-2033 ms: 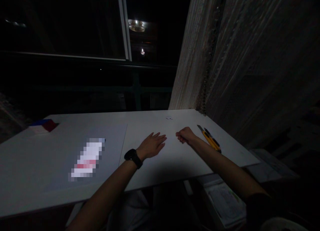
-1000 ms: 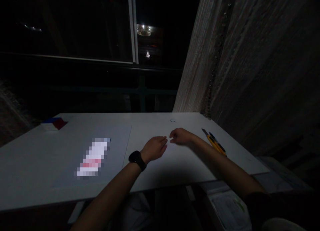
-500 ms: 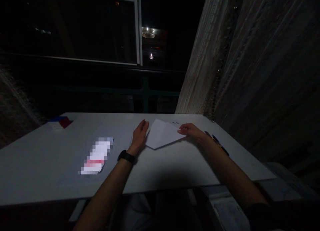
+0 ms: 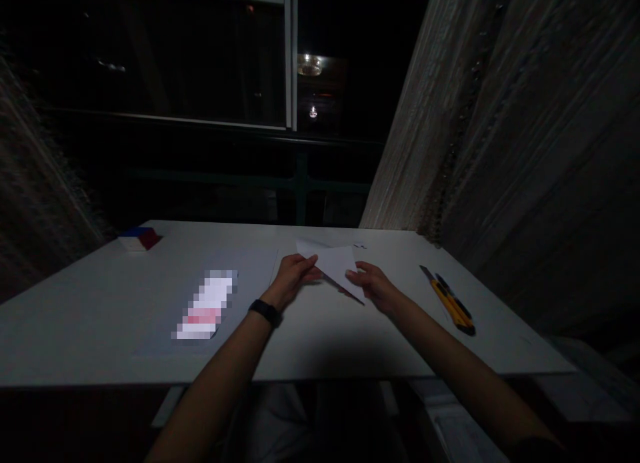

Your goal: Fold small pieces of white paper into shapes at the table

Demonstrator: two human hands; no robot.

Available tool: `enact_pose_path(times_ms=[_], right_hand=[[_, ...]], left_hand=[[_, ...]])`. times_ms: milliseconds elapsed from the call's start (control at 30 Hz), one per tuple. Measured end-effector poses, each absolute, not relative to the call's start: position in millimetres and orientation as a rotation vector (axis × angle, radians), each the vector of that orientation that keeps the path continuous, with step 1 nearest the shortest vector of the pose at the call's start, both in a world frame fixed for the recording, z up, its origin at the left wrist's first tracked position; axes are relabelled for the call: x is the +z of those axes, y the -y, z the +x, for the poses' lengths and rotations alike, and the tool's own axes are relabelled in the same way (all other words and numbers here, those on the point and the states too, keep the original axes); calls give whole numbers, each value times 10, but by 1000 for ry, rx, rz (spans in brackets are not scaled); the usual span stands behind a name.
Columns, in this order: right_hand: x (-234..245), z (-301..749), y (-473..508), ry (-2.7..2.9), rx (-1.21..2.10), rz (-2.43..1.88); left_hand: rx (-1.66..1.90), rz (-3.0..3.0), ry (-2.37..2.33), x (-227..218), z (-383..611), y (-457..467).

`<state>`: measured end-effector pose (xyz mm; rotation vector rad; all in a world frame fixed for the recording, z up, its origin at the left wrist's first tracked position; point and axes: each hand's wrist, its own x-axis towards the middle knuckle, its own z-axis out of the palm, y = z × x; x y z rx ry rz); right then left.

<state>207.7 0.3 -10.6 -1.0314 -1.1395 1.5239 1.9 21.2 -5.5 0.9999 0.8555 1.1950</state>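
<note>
A white sheet of paper [image 4: 336, 263], folded into a triangle, is held just above the white table [image 4: 100, 316]. My left hand [image 4: 293, 279], with a black watch on its wrist, grips the paper's left edge. My right hand [image 4: 373, 286] pinches its lower right corner. Both hands are closed on the paper.
A yellow utility knife [image 4: 450, 303] and a dark pen lie on the table to the right. A large pale sheet [image 4: 250, 269] with a blurred item on it lies to the left. A red and blue block [image 4: 140, 238] sits at the far left corner. A curtain hangs on the right.
Both hands lay empty on the table at first. They then lifted a paper sheet, folded it, and drew it nearer to me; the view shifted slightly.
</note>
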Motion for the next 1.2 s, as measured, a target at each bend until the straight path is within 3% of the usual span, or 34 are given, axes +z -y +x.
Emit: enact_pose_path(times_ms=[200,767,1200], right_hand=[[-63,2096,-213,1130,1534,-848],[-173,2174,-137,1306,1522,-863],[-160,2188,-112,1460,1507,-842]], left_hand=[[993,1100,-846,-55,-12,-177],[896,1273,-930,19,-56,-124],[705,1394,-737,-7,-117,-98]])
